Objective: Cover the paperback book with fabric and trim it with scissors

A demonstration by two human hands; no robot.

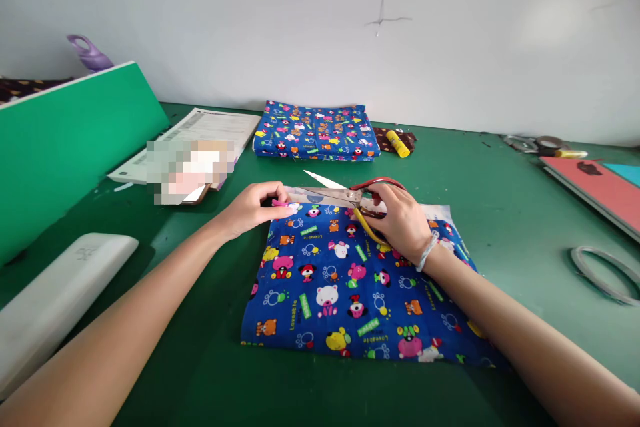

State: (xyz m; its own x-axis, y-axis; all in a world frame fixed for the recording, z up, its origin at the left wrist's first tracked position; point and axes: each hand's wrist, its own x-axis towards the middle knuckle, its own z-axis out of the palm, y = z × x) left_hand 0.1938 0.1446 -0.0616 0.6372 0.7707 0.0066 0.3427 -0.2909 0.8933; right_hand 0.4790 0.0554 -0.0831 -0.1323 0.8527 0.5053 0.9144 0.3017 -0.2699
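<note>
A piece of blue fabric [320, 267] printed with cartoon animals lies flat before me, with a pale strip [441, 213] showing along its far edge. My left hand [255, 207] pinches the fabric's far left corner, and a small pink thing [280, 203] shows between thumb and fingers; its kind is unclear. In my right hand [403, 220] is a pair of scissors [354, 196] with one red and one yellow handle. Their blades are apart and point left along the far edge, toward my left hand. Whether the lower blade lies under the fabric I cannot tell.
Behind lies a folded stack of matching fabric [315, 133], beside a yellow glue stick [398, 144]. Papers [200, 123] and a blurred-out item [193, 170] are at left, near a white case [65, 293] and green board [85, 140]. At right are a red folder [595, 180] and a ring [605, 273].
</note>
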